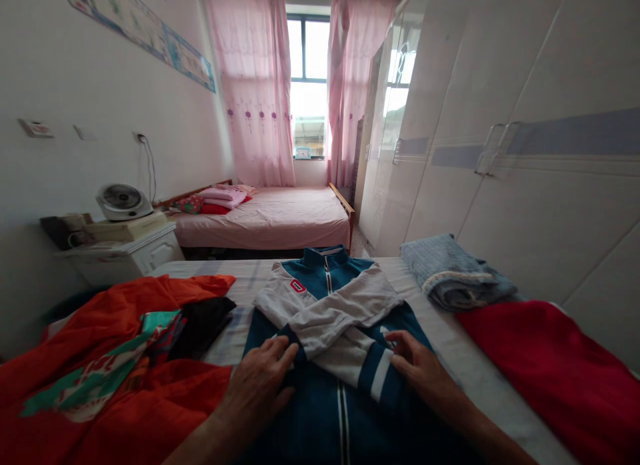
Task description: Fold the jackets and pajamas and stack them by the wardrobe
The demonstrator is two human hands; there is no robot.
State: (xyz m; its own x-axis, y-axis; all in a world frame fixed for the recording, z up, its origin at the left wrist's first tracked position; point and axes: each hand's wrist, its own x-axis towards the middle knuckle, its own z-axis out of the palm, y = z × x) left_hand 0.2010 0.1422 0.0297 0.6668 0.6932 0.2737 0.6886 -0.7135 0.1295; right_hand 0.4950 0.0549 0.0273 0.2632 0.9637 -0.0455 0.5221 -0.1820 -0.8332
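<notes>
The jacket [325, 401] lies on the bed [435, 321], sleeves [350, 295] crossed, beneath both hands. The left hand [265, 371] rests loosely open at one sleeve end; the right hand [420, 365] curls at the other, pinching or not, I cannot tell.

Dim indoor light, blown-out window [311, 98], glare on glossy wardrobe [460, 211], edges stretched

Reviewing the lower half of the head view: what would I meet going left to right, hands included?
Orange garment → left hand → front zipper of the teal-and-white jacket → right hand → red cloth.
</notes>
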